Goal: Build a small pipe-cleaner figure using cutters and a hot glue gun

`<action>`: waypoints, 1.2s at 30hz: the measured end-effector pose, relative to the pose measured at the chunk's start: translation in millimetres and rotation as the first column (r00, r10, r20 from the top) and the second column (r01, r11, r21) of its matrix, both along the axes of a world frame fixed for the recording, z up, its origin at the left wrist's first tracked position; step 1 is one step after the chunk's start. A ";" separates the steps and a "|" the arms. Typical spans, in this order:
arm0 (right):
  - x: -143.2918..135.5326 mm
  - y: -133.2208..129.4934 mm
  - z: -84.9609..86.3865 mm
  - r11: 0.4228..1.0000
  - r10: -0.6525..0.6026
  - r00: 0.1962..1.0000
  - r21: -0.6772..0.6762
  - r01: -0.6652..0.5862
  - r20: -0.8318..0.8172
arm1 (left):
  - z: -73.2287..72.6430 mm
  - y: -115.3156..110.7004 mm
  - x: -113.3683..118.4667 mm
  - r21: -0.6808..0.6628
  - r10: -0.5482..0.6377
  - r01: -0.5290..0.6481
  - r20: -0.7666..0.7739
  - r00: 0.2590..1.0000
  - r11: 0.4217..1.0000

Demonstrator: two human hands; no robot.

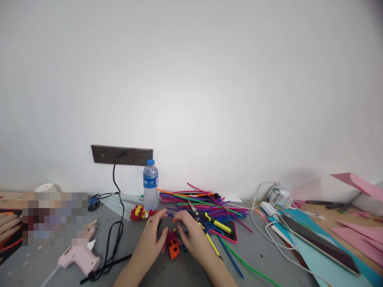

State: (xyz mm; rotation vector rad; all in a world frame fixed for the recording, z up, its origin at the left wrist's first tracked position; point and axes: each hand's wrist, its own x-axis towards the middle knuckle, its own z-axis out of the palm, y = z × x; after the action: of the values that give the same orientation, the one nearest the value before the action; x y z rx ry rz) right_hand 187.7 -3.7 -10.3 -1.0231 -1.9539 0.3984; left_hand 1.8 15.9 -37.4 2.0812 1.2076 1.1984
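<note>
My left hand (153,231) and my right hand (191,231) are held over the grey table, thumbs apart from curved fingers. Between and below them lies a small orange fuzzy figure with black spots (173,250), apparently of pipe cleaner, with pink parts beside it. A tiny orange bit shows at my right fingertips; whether they touch it I cannot tell. Purple pipe cleaner ends reach near my left fingertips. Just behind my left hand sits a red and yellow fuzzy piece (140,213). Yellow-handled pliers (214,221) lie beyond my right hand.
A water bottle (150,187) stands behind my left hand. Many coloured pipe cleaners (206,205) and a pink-cased phone (229,232) lie behind and right. A pink glue gun (80,259) and black cord are at left. White cables, another phone (321,243) and paper spread right.
</note>
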 end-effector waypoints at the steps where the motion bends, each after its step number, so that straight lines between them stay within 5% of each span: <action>1: 0.5 0.2 0.0 1.000 -0.004 1.000 0.009 0.004 0.000 | -1.4 0.6 -0.2 -0.012 0.001 -0.001 0.002 1.000 1.000; 8: 8.7 4.8 -1.1 0.998 -0.024 1.000 0.060 0.025 -0.018 | -3.2 1.5 0.0 -0.080 0.034 -0.036 -0.026 0.999 0.996; 12: 21.3 10.6 -2.9 0.983 -0.143 0.990 0.114 0.142 0.001 | -5.0 3.1 -1.9 -0.045 0.054 -0.054 0.008 0.998 0.998; 19: 77.5 28.3 -8.8 0.859 -0.484 0.873 0.155 0.488 -0.064 | -4.1 4.6 -4.2 -0.025 0.061 -0.061 0.011 0.998 0.998; 26: 125.4 38.5 -33.5 0.773 -0.630 0.770 0.021 0.634 -0.099 | -2.0 2.5 -3.3 -0.065 0.031 -0.034 -0.040 0.999 0.997; 31: 112.5 38.3 -32.3 0.787 -0.617 0.787 0.036 0.616 0.002 | -2.9 1.3 -2.1 -0.076 0.025 -0.028 -0.049 0.998 0.997; 36: 82.1 37.3 -26.1 0.914 -0.404 0.901 0.033 0.404 0.158 | -4.2 1.8 -1.7 -0.065 0.030 -0.032 -0.021 0.999 0.997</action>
State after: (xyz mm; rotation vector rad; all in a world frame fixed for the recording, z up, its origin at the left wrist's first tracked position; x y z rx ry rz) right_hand 269.8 33.6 -36.4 -1.4622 -1.8148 0.0840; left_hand 0.1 17.7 -41.6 2.0384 1.2755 1.1383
